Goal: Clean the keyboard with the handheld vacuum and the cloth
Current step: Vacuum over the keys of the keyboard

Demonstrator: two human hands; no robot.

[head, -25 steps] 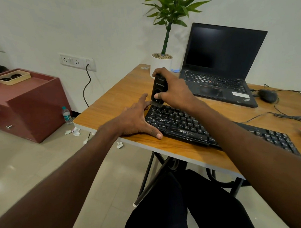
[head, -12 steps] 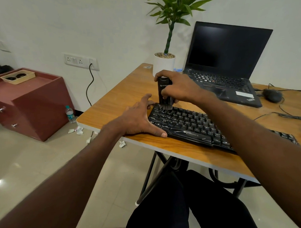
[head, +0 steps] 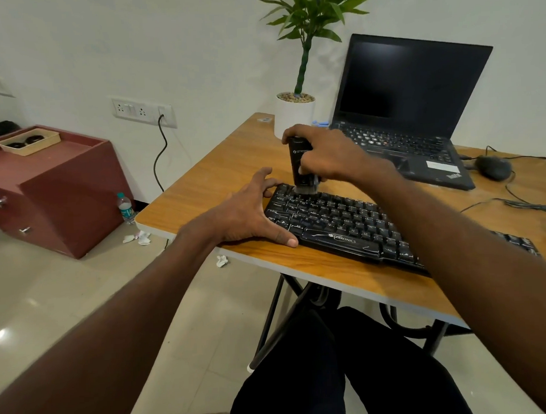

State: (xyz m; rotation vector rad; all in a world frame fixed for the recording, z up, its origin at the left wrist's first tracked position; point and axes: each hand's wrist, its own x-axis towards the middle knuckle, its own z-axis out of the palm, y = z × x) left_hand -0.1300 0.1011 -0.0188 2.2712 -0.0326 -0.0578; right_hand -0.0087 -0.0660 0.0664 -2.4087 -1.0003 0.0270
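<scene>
Keyboard (head: pixel 343 223): black, glossy front edge with a printed logo, white key legends. It lies diagonally on the wooden table (head: pixel 221 171), left end at about 12 o'clock from the left hand. Vacuum (head: pixel 299 162): small black cylinder with white lettering, held upright, brush tip touching the top-left keys. Right hand (head: pixel 322 152) is wrapped around the vacuum body. Left hand (head: pixel 250 213) lies flat with fingers spread, thumb against the keyboard's front-left corner, fingertips at its left end.

Hidden: the right forearm covers the keyboard's right-middle section; only a strip of keys shows beyond it at 3 o'clock. Vacuum's far side and the brush detail are hard to make out. A red object at the right frame edge is cut off, can't identify it. No cloth in view.
</scene>
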